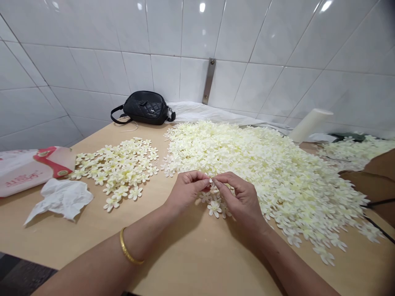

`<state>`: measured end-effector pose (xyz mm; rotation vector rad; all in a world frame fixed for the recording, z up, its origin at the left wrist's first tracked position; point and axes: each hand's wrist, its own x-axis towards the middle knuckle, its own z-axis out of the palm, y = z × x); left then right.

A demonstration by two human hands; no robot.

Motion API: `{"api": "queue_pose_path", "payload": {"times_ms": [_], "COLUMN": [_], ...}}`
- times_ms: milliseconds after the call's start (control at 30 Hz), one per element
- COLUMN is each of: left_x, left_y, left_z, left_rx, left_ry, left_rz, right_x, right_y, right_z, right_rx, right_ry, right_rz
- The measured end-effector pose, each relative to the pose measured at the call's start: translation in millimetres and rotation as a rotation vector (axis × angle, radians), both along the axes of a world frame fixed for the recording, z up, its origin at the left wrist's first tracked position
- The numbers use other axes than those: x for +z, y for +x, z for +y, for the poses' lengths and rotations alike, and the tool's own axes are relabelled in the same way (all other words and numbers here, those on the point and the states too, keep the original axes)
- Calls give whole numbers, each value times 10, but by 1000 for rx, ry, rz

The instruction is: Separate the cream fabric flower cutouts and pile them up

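My left hand (188, 188) and my right hand (240, 196) meet fingertip to fingertip at the front edge of a large heap of cream-white artificial flowers (228, 144). Both are closed in a pinch on a small white flower (211, 181), mostly covered by the fingers. Just below them, a few loose flowers (214, 209) lie on the table. To the left, a smaller pile of the same flowers (126, 164) is spread out, apart from the large heap. A gold bangle (125, 248) circles my left wrist.
A black quilted bag (146, 107) stands at the back against the tiled wall. At left lie a crumpled tissue (63, 199) and a red-and-white plastic bag (27, 170). A white cylinder (310, 125) leans at back right, near a brown object (375, 185) at the right edge.
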<state>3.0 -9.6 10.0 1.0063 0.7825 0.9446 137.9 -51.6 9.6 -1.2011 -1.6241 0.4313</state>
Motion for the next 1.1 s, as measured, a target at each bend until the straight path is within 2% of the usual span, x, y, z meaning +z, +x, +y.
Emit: {"api": "queue_pose_path", "payload": {"times_ms": [133,267,533,967,1100], "left_x": [17,-12,-45,-49,-79], "left_y": [-5,-6,-11,11,15], "left_z": [-8,5,14,0,5], "left_rx": [-16,-53,-116,-106,-139], "left_ry": [11,17,-44,-83,-85], "left_rz": [31,12,-13,16,-17], "right_x": [22,7,-16,-6,-2], "right_y": [17,43,52,55,60], "right_z": [-3,7,23,25,26], "right_rx": [48,69,1,-56,-52], "right_ry": [-80,-68,-9,-121,-136], "right_rz": [57,29,-51,-115,-116]}}
